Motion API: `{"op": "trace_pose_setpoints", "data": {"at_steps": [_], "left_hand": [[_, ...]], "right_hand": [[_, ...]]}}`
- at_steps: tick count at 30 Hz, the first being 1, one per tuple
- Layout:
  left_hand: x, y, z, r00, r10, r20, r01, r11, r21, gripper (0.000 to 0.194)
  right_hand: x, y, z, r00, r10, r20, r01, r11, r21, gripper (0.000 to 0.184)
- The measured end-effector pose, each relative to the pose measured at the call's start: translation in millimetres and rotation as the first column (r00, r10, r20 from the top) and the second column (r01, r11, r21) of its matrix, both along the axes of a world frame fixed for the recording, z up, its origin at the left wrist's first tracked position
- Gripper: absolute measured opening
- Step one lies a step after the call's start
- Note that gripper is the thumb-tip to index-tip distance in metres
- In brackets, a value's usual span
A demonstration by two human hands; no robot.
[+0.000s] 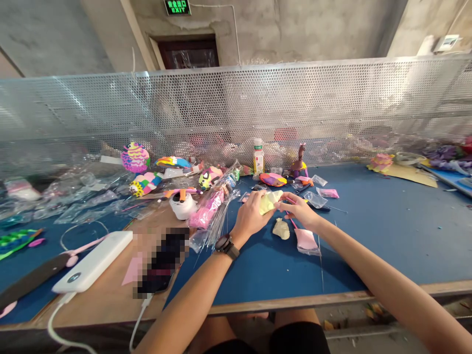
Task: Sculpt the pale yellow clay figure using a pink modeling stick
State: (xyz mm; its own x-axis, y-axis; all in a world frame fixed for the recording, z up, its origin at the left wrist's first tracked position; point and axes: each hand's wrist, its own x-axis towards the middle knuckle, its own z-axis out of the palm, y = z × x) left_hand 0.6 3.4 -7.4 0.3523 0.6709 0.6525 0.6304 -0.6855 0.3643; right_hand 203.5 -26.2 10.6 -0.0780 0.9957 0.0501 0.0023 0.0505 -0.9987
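My left hand (251, 216), with a dark watch on its wrist, is wrapped round a pale yellow lump of modelling clay (270, 201) held above the blue table. The fingers of my right hand (297, 209) are bent and pressed against the right edge of that clay. Below the hands lies a smaller beige lump of clay (281, 229). Beside it rests a clear bag of pink clay (306, 240). A thin pink stick (291, 220) slants down from under my right hand toward this bag; whether the hand touches it, I cannot tell.
A white-capped bottle (258, 160) stands behind the hands. Colourful clay figures (146, 183), plastic bags and a bundle of wires (220, 219) spread to the left. Nearer are a phone (162, 263) and a white power bank (94, 261). A perforated metal screen (313, 108) borders the table's back.
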Motion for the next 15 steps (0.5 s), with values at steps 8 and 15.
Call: {"op": "trace_pose_setpoints", "data": {"at_steps": [8,15], "left_hand": [[2.8,-6.5,5.7,0.996,-0.049,0.08,0.054,0.996,-0.072,0.047],[1.4,-6.0,6.1,0.996,-0.045,0.074,0.051,0.995,-0.082,0.05]], "right_hand": [[5.4,2.6,1.2,0.996,0.087,-0.029,-0.087,0.996,0.008,0.049],[8.4,4.0,1.0,0.997,0.069,0.029,-0.07,0.997,0.024,0.049]]}}
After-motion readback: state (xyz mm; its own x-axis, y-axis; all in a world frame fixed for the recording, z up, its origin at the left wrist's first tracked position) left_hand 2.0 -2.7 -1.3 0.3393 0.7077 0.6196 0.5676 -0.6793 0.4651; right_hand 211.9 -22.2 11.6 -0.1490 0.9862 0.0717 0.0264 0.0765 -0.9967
